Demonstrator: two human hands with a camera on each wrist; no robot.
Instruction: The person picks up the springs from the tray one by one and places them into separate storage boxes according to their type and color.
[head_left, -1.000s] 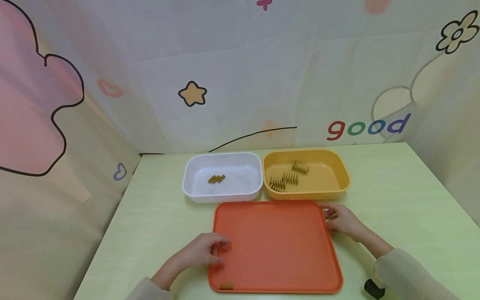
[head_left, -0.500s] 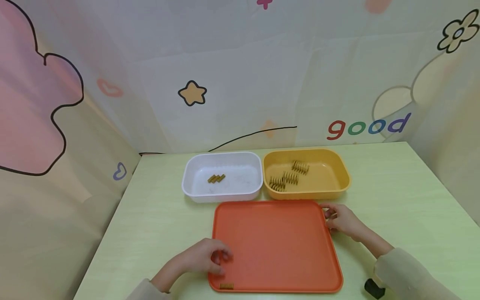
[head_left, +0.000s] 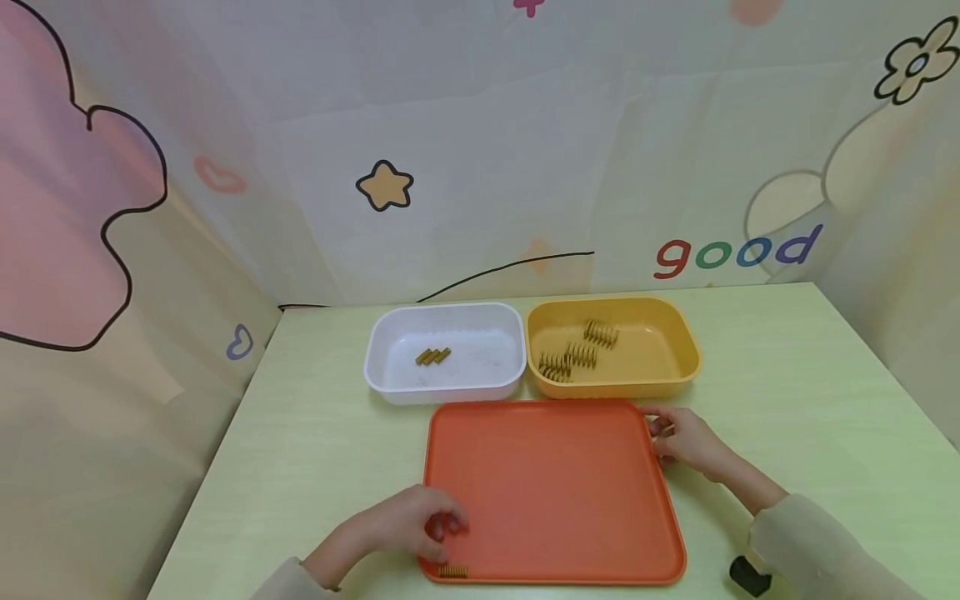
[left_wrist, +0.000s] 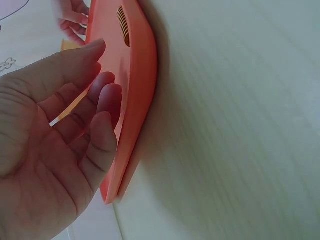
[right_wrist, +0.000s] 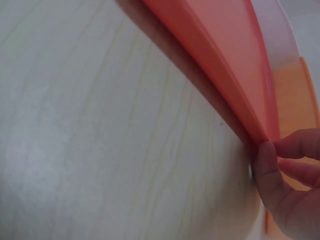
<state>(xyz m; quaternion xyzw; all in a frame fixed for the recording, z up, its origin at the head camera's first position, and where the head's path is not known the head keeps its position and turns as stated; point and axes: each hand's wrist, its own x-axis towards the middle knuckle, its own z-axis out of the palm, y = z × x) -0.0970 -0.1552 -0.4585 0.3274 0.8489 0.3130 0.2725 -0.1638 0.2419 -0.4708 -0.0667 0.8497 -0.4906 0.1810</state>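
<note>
A small brass coil spring (head_left: 453, 572) lies on the orange tray (head_left: 555, 492), at its near left corner. Just above it hovers my left hand (head_left: 420, 523), fingers loosely bent and nothing between them. The left wrist view shows the thumb and fingertips of the left hand (left_wrist: 65, 115) apart, with the spring (left_wrist: 123, 26) beyond them by the rim. At the tray's far right corner, my right hand (head_left: 692, 443) pinches the rim; in the right wrist view the thumb and forefinger of the right hand (right_wrist: 290, 187) meet on the tray's edge (right_wrist: 220, 75).
Behind the tray stand a white bin (head_left: 483, 371) with several short, tight springs (head_left: 432, 357) and a yellow bin (head_left: 648, 362) with several longer, looser springs (head_left: 581, 357). A black object (head_left: 750, 577) shows by the right sleeve (head_left: 813, 546). A printed cloth (head_left: 480, 150) hangs behind the table.
My left hand has come down toward the near left corner of the tray, closer to the spring. The right hand has stayed at the far right corner.
</note>
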